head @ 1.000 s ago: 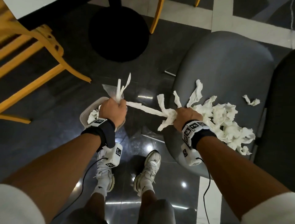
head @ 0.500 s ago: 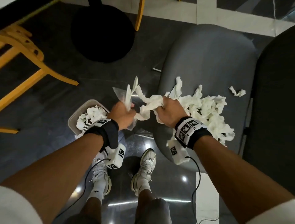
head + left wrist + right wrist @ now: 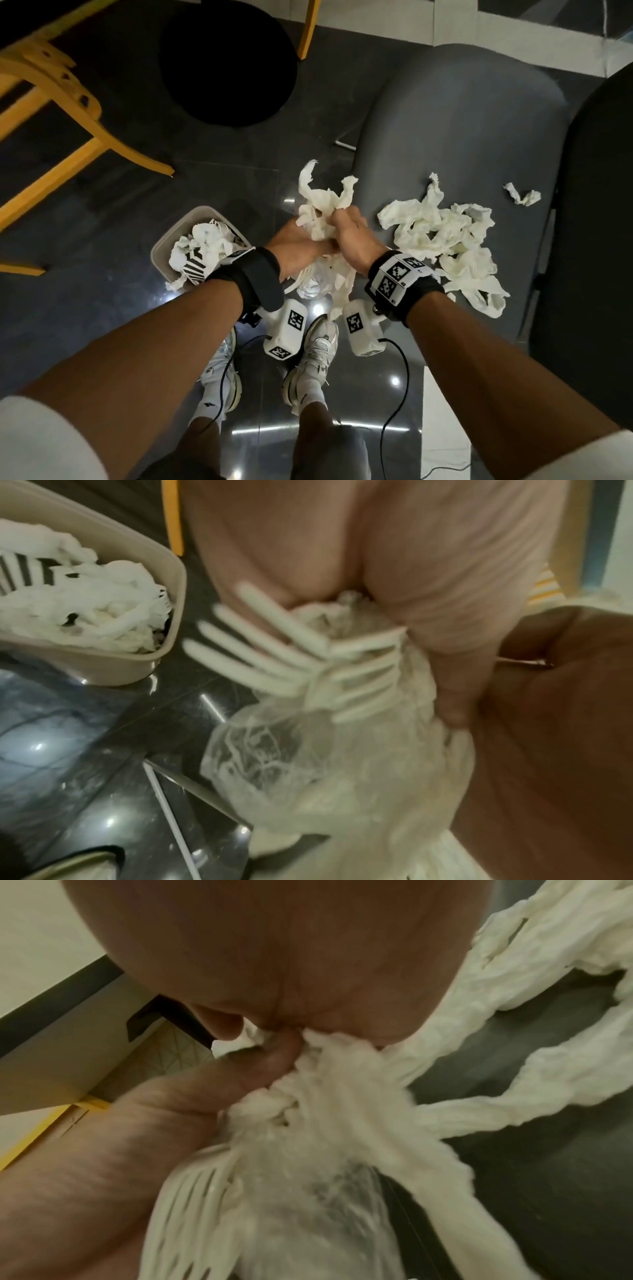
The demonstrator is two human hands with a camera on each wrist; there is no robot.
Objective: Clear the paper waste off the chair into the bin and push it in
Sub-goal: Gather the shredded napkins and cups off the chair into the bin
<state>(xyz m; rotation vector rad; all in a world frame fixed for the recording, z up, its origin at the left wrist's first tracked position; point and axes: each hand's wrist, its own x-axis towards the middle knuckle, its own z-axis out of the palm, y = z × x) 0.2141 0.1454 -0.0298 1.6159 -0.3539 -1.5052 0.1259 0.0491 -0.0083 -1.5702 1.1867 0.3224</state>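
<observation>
Both hands meet over the floor just left of the grey chair (image 3: 472, 113). My left hand (image 3: 294, 245) and right hand (image 3: 346, 236) together grip one wad of white paper waste (image 3: 322, 205) with a clear plastic bag (image 3: 274, 753) and shredded strips (image 3: 260, 653) hanging below. A loose pile of crumpled white paper (image 3: 442, 236) lies on the chair seat to the right of the hands, plus a small scrap (image 3: 522, 196) farther right. The beige bin (image 3: 164, 260) stands on the floor to the left of the hands, heaped with white paper (image 3: 205, 246).
A yellow wooden chair frame (image 3: 68, 99) stands at the left, a round black base (image 3: 226, 58) ahead. A dark seat (image 3: 596, 219) borders the grey chair on the right. My feet in white trainers (image 3: 315, 356) and trailing cables sit on the glossy dark floor below the hands.
The hands, apart with a paper strip stretched between them, have come together and now bunch the paper into one wad beside the chair's left edge.
</observation>
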